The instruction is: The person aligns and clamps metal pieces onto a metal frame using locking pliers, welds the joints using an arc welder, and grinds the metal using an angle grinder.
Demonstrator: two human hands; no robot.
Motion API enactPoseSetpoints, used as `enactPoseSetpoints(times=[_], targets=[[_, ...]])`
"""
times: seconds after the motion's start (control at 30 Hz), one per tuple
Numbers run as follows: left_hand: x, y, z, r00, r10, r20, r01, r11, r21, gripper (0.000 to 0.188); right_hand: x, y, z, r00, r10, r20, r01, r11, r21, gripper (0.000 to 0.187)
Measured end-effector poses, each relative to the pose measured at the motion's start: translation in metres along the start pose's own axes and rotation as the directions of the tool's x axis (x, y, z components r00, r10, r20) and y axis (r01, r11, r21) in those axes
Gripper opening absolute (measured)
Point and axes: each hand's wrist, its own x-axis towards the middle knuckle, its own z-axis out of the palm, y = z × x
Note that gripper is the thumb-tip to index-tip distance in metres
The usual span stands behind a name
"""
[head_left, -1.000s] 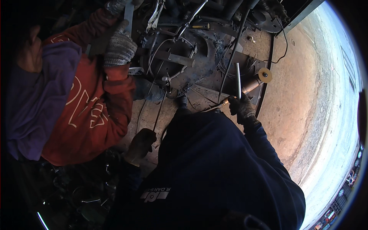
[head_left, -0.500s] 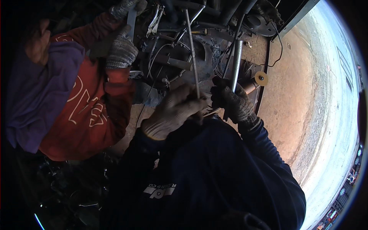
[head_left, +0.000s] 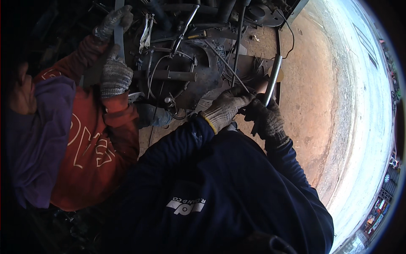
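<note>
My left hand (head_left: 228,106), in a knit work glove with a yellow cuff edge, is closed around the lower end of a thin metal rod (head_left: 227,66). The rod slants up and left over the metal clutter. Close beside it, my gloved right hand (head_left: 267,120) grips the lower end of a shiny round metal tube (head_left: 274,79), which points up and slightly right. The fingertips of both hands nearly meet, and dark gloves hide the exact contact there. Behind the tube, a yellowish disc (head_left: 279,73) shows only in part.
At left, a co-worker in a red sweatshirt (head_left: 91,139) holds a flat metal bar (head_left: 119,40) in gloved hands. Locking pliers (head_left: 146,33), a short pipe (head_left: 182,76) and wires lie on dark metal pieces ahead. A black cable (head_left: 292,36) hangs near an upright frame.
My left hand has moved right, closer to my right hand, and its rod now leans further left. The tube tilts more to the right. The view has shifted, and the disc is more covered.
</note>
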Motion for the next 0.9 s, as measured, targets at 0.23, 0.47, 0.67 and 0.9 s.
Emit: enactPoseSetpoints(times=[0.23, 0.47, 0.67, 0.9], targets=[[0.006, 0.025, -0.015, 0.991, 0.126, 0.049, -0.135, 0.888, 0.439, 0.024, 0.058, 0.011, -0.009, 0.965, -0.156, -0.211, 0.161, 0.987, 0.005, 0.024], [0.003, 0.024, -0.043, 0.979, 0.116, 0.170, -0.206, 0.532, 0.822, 0.040, 0.122, 0.005, -0.029, 0.975, -0.082, -0.208, 0.072, 0.996, -0.052, 0.025], [0.009, 0.014, -0.049, 0.972, 0.151, 0.177, -0.229, 0.481, 0.846, 0.032, 0.145, 0.000, -0.017, 0.992, 0.068, -0.108, -0.071, 0.997, -0.029, 0.028], [0.018, 0.013, -0.026, 0.920, 0.345, 0.187, -0.323, 0.394, 0.861, 0.034, 0.178, 0.012, -0.009, 0.996, 0.081, -0.034, -0.081, 0.997, 0.000, 0.028]])
